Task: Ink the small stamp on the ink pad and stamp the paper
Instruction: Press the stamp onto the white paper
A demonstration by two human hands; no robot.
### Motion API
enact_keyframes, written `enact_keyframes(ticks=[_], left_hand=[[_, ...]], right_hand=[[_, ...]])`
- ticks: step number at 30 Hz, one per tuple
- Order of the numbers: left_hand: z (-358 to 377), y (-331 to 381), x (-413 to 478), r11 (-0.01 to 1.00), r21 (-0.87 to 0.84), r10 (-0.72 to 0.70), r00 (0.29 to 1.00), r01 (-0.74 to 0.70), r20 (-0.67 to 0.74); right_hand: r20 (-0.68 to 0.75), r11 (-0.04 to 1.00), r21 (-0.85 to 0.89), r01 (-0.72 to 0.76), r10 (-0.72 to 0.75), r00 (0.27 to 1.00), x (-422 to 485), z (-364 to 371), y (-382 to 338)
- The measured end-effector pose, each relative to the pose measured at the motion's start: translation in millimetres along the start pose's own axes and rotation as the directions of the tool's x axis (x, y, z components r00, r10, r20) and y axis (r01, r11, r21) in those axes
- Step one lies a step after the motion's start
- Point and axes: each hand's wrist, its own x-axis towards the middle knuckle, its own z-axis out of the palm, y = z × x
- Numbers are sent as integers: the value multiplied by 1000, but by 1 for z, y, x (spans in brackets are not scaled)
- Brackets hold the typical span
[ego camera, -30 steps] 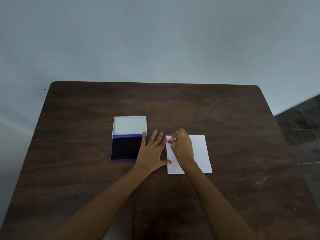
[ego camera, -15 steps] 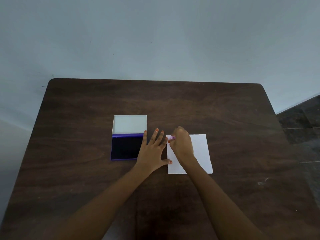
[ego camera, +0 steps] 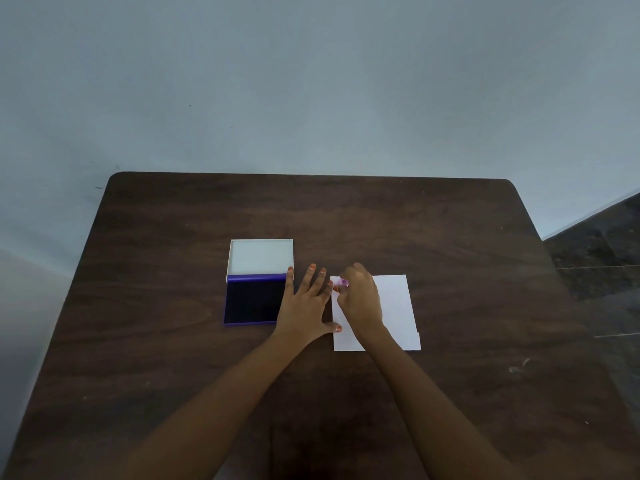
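A small pink stamp (ego camera: 344,282) is pinched in my right hand (ego camera: 360,303), held at the far left corner of the white paper (ego camera: 394,306). Most of the stamp is hidden by my fingers, and I cannot tell whether it touches the sheet. My left hand (ego camera: 304,306) lies flat on the table with fingers spread, between the paper and the ink pad, its thumb at the paper's left edge. The open ink pad (ego camera: 254,301) has a dark purple inked surface, and its white lid (ego camera: 261,256) is folded back behind it.
Everything sits on a dark brown wooden table (ego camera: 485,271) pushed against a pale wall. Dark tiled floor (ego camera: 602,244) shows past the table's right edge.
Both hands stay almost where they were; my right hand keeps the stamp at the paper's far left corner. The camera has tilted so the table sits lower in view.
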Motion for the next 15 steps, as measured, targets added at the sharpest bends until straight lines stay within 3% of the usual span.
enact_keyframes(ticks=[4, 7, 9, 11, 13, 15], left_hand=[[-3, 1, -1, 1000, 2, -7, 1000, 7, 3], [-5, 1, -1, 1000, 8, -8, 1000, 8, 10], [-6, 1, -2, 1000, 20, -10, 1000, 9, 6], [-5, 1, -2, 999, 35, -12, 1000, 12, 4], [-5, 1, -2, 999, 39, -18, 1000, 17, 5], [-5, 1, -2, 999, 45, -22, 1000, 22, 5]], right_hand=[[-8, 990, 138, -32, 34, 999, 0, -7, 11], [-30, 902, 407, -147, 174, 984, 3, -19, 24], [50, 709, 626, -325, 379, 924, 4, -26, 32], [234, 412, 778, -475, 511, 827, 5, -31, 40], [352, 187, 840, -509, 525, 775, 4, -38, 45], [396, 32, 882, -471, 492, 775, 1, -42, 48]])
